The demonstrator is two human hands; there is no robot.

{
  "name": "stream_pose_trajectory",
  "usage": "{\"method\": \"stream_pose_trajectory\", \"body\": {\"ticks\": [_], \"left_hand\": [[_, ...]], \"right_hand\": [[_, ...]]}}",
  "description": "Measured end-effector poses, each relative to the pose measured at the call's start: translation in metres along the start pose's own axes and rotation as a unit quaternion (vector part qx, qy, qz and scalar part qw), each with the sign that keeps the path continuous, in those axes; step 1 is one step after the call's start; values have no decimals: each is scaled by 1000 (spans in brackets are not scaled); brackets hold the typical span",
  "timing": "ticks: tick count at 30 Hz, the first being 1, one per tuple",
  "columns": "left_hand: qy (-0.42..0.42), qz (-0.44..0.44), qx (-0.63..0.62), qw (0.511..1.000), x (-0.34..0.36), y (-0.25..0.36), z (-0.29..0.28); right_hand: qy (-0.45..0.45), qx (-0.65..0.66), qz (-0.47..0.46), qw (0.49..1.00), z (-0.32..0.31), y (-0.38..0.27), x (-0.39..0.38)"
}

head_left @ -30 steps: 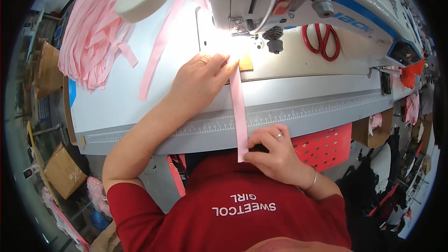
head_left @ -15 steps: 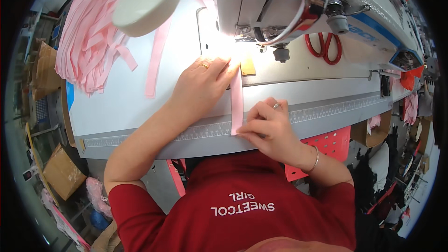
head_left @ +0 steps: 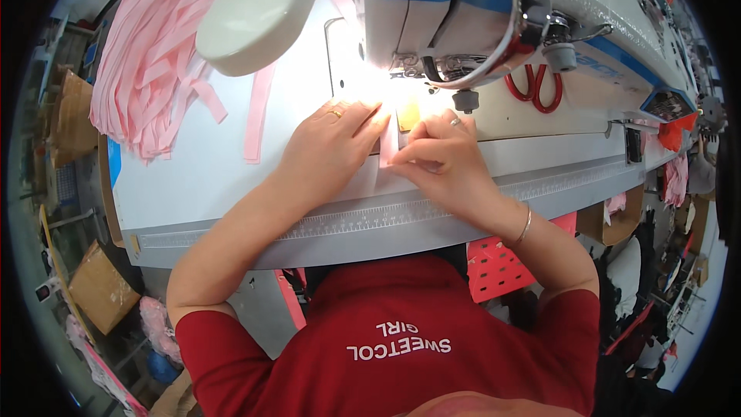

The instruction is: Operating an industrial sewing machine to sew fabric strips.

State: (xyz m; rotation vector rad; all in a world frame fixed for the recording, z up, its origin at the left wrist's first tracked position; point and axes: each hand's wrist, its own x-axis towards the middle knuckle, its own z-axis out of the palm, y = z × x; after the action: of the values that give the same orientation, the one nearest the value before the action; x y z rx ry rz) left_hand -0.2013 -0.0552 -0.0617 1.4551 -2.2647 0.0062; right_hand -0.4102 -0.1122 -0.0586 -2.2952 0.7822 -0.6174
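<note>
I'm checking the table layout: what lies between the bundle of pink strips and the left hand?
In the head view, the end of a loose strip lies there on the white tabletop, between the bundle and the left hand.

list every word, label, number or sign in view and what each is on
Dark red fabric shirt: white lettering, two lines, upside down; wording withheld.
White and blue sewing machine: pale blue lettering, too blurred.
Long grey ruler strip: scale markings too small to read.
White rounded part: faint grey emblem, unreadable.
Narrow pink fabric strip at the right hand: none visible.
</note>
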Motion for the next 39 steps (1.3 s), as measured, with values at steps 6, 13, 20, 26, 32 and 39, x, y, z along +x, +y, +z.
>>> {"method": "stream_pose_trajectory", "body": {"ticks": [6,13,20,26,32,39], "left_hand": [[17,46,-55,997,-2,-17,-6],[28,80,-65,994,5,-34,-2],[46,101,-1,994,18,-50,2],[85,168,113,976,33,-65,14],[57,214,190,957,36,-67,12],[63,168,175,968,29,-70,6]], "right_hand": [[-23,11,52,998,-1,8,18],[84,-49,-25,995,8,21,25],[82,-271,-89,955,8,13,30],[84,-287,-157,941,-2,19,28],[10,-175,-83,981,-7,-4,6],[25,-43,-33,998,3,-31,-21]]}}
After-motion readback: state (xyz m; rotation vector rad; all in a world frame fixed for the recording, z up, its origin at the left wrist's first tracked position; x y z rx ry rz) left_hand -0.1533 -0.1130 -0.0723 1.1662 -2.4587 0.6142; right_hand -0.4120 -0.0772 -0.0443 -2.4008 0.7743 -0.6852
